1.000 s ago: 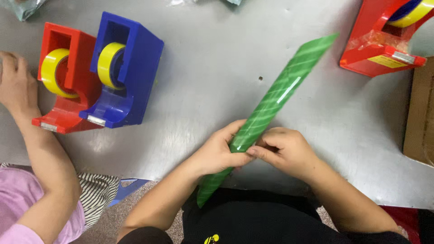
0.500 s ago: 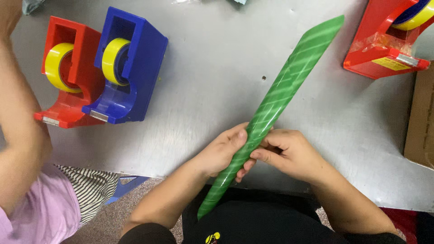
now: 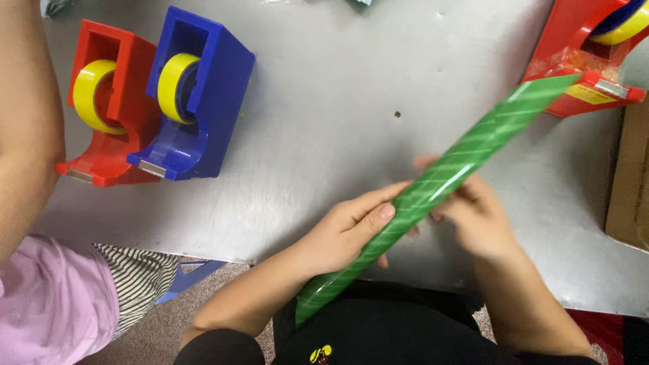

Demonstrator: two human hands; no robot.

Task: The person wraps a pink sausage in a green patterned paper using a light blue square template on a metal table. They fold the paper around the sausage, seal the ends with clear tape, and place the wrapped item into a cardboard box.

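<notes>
A long green roll of patterned, shiny wrapping (image 3: 439, 179) slants from near my lap up to the far right above the grey metal table (image 3: 351, 88). My left hand (image 3: 345, 233) grips it just below its middle, thumb on top. My right hand (image 3: 476, 216) holds it from the right side, fingers wrapped beneath the roll. The roll's upper end reaches a red tape dispenser (image 3: 581, 54) at the far right corner.
A blue tape dispenser (image 3: 199, 108) and another red tape dispenser (image 3: 105, 108), both with yellow rolls, stand at the left. Another person's arm (image 3: 27, 115) and pink sleeve (image 3: 54, 304) are at the left edge. A brown cardboard box (image 3: 629, 182) sits at the right edge.
The roll has tilted lower and shifted right, its tip now by the right red dispenser. My hands moved along it. The other person's arm has lifted across the left edge.
</notes>
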